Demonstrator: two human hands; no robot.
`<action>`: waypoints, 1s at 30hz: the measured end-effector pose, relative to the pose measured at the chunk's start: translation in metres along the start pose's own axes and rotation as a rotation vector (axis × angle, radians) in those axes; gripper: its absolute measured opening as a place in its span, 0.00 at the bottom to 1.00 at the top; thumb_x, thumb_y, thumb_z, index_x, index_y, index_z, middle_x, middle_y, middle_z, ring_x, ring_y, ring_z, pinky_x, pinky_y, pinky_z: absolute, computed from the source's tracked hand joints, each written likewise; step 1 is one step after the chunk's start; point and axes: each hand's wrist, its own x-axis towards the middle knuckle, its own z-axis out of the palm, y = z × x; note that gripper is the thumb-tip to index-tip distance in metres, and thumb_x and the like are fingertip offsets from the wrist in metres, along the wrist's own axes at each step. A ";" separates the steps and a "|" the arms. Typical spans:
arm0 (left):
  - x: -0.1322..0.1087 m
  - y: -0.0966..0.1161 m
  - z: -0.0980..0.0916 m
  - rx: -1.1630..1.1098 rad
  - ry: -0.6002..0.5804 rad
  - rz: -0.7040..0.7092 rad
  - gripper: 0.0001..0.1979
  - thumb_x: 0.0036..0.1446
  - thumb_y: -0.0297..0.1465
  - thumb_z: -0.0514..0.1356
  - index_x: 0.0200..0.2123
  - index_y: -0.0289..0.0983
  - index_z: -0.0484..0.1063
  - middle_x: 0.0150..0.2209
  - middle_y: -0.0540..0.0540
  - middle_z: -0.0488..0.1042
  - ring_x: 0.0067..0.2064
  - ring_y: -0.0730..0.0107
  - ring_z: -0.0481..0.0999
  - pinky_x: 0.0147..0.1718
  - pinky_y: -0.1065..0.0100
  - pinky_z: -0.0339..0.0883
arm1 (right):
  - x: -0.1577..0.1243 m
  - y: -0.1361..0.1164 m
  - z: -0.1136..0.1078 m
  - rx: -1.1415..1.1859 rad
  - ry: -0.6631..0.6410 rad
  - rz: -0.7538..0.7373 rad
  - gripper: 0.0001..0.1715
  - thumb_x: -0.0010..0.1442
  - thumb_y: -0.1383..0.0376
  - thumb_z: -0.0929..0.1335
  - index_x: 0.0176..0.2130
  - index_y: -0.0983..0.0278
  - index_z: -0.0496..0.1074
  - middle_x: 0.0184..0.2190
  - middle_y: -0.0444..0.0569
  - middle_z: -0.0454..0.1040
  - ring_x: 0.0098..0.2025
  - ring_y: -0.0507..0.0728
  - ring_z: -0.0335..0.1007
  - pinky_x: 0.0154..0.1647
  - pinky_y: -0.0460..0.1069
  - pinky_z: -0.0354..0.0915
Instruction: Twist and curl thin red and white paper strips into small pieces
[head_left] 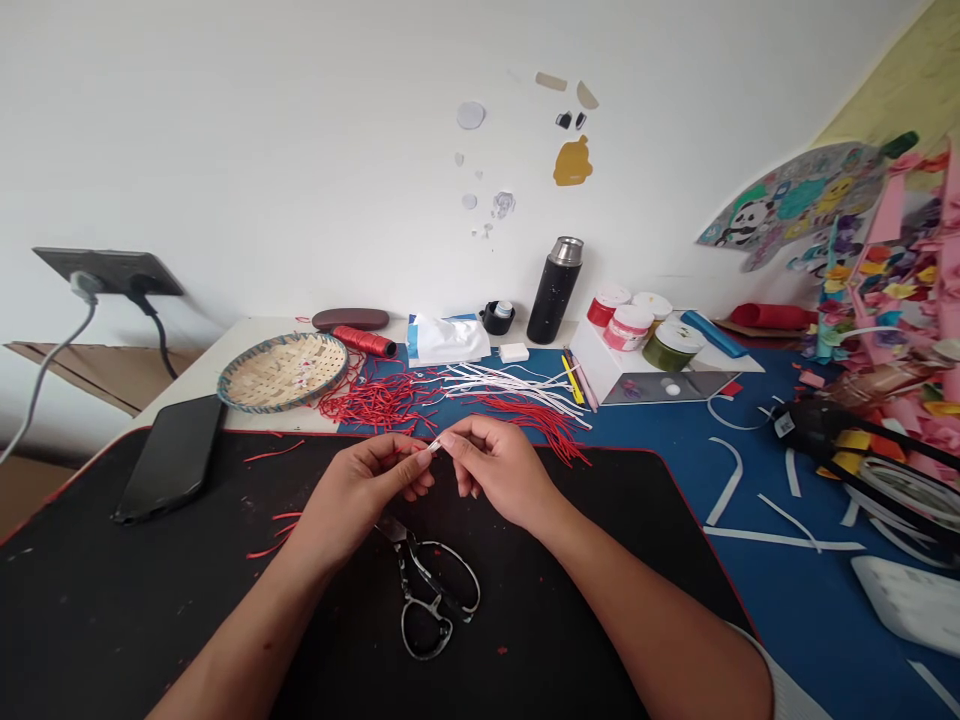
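The left hand (360,500) and right hand (499,470) are pinching a short white paper strip (433,445) above a black mat (150,600). Their fingertips are pressed together, hiding most of the strip, so its shape is hard to make out. Scissors (431,600) are lying below, their blades hidden under the left hand. Red strips (375,402) and white strips (502,378) are lying beyond.

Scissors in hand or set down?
Set down: the scissors lie on the black mat, below the left hand and right hand, which pinch a white piece.
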 end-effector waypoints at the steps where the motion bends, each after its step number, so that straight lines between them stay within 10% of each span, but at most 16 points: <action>1: 0.000 0.000 0.000 0.004 0.005 0.002 0.16 0.53 0.47 0.72 0.32 0.40 0.82 0.27 0.47 0.82 0.30 0.64 0.78 0.32 0.66 0.72 | 0.000 0.000 0.000 0.001 -0.002 -0.001 0.14 0.67 0.55 0.69 0.39 0.64 0.75 0.20 0.39 0.69 0.20 0.50 0.66 0.21 0.45 0.59; 30: 0.002 -0.001 -0.002 0.026 0.048 0.037 0.17 0.53 0.48 0.71 0.28 0.40 0.81 0.25 0.47 0.80 0.27 0.64 0.75 0.28 0.65 0.72 | 0.000 0.000 -0.001 0.016 -0.016 0.000 0.13 0.68 0.56 0.69 0.40 0.64 0.75 0.21 0.38 0.69 0.20 0.50 0.66 0.20 0.45 0.60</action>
